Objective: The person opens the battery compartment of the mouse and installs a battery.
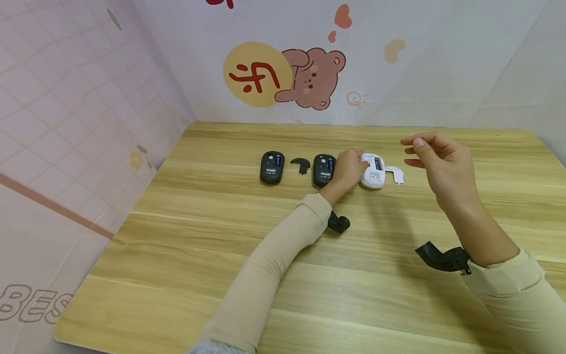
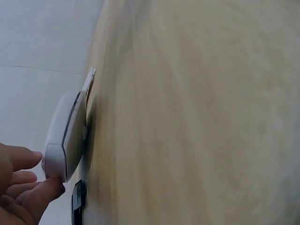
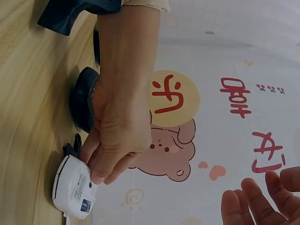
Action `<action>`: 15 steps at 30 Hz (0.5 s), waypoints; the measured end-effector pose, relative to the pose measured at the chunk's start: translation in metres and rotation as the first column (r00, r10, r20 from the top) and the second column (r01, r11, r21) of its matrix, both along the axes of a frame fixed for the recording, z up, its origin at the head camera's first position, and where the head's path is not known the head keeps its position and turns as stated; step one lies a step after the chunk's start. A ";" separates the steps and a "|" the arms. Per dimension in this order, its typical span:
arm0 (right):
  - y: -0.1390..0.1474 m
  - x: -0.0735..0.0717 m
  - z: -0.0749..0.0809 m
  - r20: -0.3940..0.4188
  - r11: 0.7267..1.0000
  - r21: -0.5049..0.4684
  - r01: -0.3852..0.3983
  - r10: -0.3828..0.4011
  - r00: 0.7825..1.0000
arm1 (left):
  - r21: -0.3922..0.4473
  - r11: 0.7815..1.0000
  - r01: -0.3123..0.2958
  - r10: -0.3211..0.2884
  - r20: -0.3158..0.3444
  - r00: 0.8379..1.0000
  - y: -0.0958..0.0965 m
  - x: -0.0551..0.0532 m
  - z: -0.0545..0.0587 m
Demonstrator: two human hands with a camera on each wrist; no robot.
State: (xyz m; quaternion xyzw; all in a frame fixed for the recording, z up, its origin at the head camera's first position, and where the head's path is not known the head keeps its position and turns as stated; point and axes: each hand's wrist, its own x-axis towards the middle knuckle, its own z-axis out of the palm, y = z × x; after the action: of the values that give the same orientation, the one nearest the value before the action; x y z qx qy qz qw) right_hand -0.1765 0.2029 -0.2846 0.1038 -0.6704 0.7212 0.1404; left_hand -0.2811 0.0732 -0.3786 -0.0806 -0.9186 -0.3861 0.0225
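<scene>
A white computer mouse lies underside up on the table, its battery slot uncovered and a dark battery inside. My left hand grips the mouse by its left side, with fingertips at its edge in the left wrist view, where the mouse is seen side-on. Just right of the mouse lies its white battery cover. In the air to the right, my right hand is raised with fingers loosely bent, holding nothing. Its fingers also show in the right wrist view.
Two black mice lie underside up to the left, one farther out and one partly behind my left hand, both showing blue batteries. A black battery cover lies between them. Another dark piece sits beside the white mouse. A patterned cloth hangs behind the table.
</scene>
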 end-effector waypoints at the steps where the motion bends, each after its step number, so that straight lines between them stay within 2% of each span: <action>1: 0.000 0.000 0.000 0.001 1.000 -0.002 0.000 0.000 1.000 | -0.024 1.000 0.008 -0.008 -0.014 1.000 0.000 0.000 0.000; 4: 0.000 -0.001 0.000 0.003 1.000 -0.001 -0.002 0.002 1.000 | -0.075 0.997 0.025 -0.027 -0.033 0.999 -0.002 0.000 0.001; 7: 0.000 -0.002 0.000 0.004 1.000 0.003 -0.006 0.006 1.000 | -0.089 0.996 0.030 -0.033 -0.032 0.999 -0.003 -0.001 0.001; 15: 0.002 -0.002 -0.001 0.013 1.000 0.028 -0.009 0.009 1.000 | -0.052 0.998 0.026 -0.027 -0.011 1.000 -0.012 0.003 0.003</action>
State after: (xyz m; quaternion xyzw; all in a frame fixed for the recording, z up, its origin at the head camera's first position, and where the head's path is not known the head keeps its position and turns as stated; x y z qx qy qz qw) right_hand -0.1780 0.2049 -0.2855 0.1040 -0.6808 0.7131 0.1314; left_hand -0.2780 0.0613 -0.3752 -0.0956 -0.9270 -0.3621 0.0210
